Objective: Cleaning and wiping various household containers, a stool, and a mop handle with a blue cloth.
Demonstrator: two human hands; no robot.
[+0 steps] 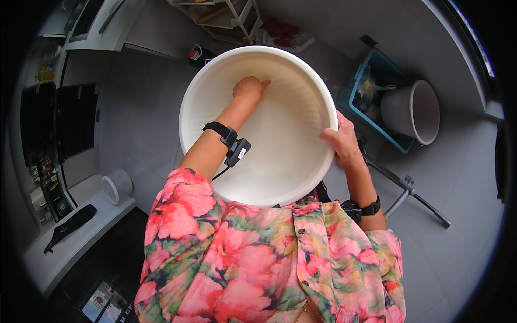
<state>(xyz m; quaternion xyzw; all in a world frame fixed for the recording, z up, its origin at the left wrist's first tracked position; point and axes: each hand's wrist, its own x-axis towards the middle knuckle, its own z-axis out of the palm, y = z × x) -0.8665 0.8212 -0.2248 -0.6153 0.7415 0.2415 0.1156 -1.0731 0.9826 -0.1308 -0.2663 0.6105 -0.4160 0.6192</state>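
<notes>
A large, round white plastic tub (274, 161) is tilted against the front of my body, with its wide mouth towards me. My right hand (343, 139) grips its rim on the right, the thumb over the inner edge and the fingers outside. My left hand (250, 89) reaches down into the tub, near the far inner wall. Its fingers are curled and one digit points right; whether anything is in its palm is hidden. The wall around that hand looks slightly yellowish. Each wrist bears a black strap with a small device, the left one (236, 149) trailing a cable.
On the right, a blue bin (355, 91) holds plastic bags and a smaller pale bucket (398, 113). A metal stand leg (404, 183) lies low nearby. Beyond the tub are a white shelf rack (238, 22), a red-capped bottle (200, 54) and a bag (288, 38). Left is a white counter (80, 228).
</notes>
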